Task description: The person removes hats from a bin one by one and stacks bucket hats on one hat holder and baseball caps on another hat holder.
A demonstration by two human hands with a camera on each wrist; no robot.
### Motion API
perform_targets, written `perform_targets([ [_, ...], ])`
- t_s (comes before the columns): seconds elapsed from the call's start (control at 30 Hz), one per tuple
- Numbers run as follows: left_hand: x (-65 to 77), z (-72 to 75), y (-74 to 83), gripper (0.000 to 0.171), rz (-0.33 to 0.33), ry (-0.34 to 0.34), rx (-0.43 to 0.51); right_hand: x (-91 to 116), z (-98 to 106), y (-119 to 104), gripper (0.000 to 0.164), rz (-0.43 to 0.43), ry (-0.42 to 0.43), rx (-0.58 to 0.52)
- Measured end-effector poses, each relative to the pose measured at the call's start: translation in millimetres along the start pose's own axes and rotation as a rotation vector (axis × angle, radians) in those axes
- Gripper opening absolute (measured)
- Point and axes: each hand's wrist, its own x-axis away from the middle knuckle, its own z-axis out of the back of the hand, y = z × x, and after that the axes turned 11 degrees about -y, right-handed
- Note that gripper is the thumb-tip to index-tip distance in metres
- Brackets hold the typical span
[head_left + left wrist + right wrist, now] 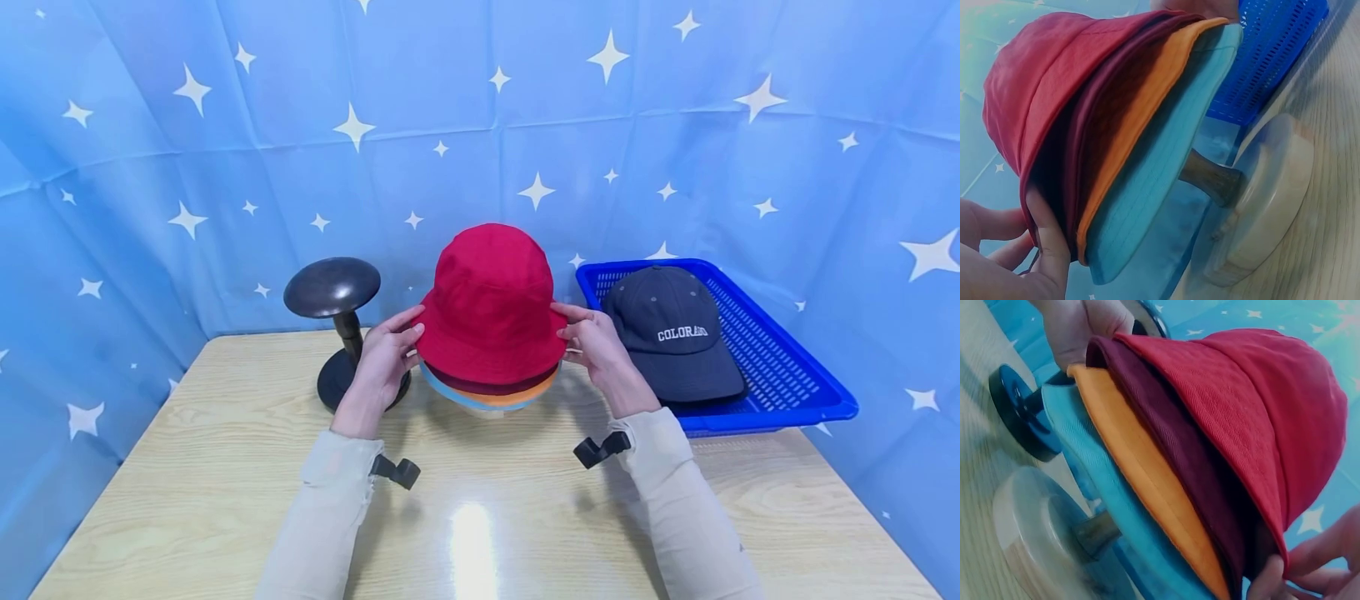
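A red bucket hat [491, 292] tops a stack of hats at the middle of the table. Below its brim show a maroon hat [1166, 437], an orange hat [1141, 462] and a light blue hat [1160, 169]. The stack sits on a stand with a round pale base [1266, 200]; the stand's top is hidden inside the hats. My left hand [386, 350] pinches the red brim at its left edge, thumb tucked under it. On the opposite edge, my right hand [597, 343] pinches the same brim between thumb and fingers.
An uncovered black hat stand [332, 287] stands left of the stack, right beside my left hand. To the right, a blue plastic basket [787, 367] holds a dark cap [667, 325] lettered "COLORADO". A blue star-patterned curtain [450, 83] hangs behind the wooden table [210, 467].
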Motion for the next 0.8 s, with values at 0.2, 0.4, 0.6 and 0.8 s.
perform_targets([
  [0.2, -2.0, 1.2, -1.7, 0.046, -0.004, 0.002, 0.009, -2, -4, 2, 0.063, 0.007, 0.034, 0.081],
  [0.4, 2.8, 0.8, 1.4, 0.044, 0.022, 0.018, -0.065, 3, -6, -2, 0.059, 0.025, 0.025, 0.248],
  [0.6, 6.4, -0.9, 5.3, 0.042, 0.033, 0.066, -0.244, 10, -4, -12, 0.049, 0.009, 0.032, 0.494],
  [0.8, 4.3, -5.0, 1.6, 0.031, 0.011, 0.179, -0.4, 23, 9, -21, 0.041, 0.022, -0.014, 0.58],
])
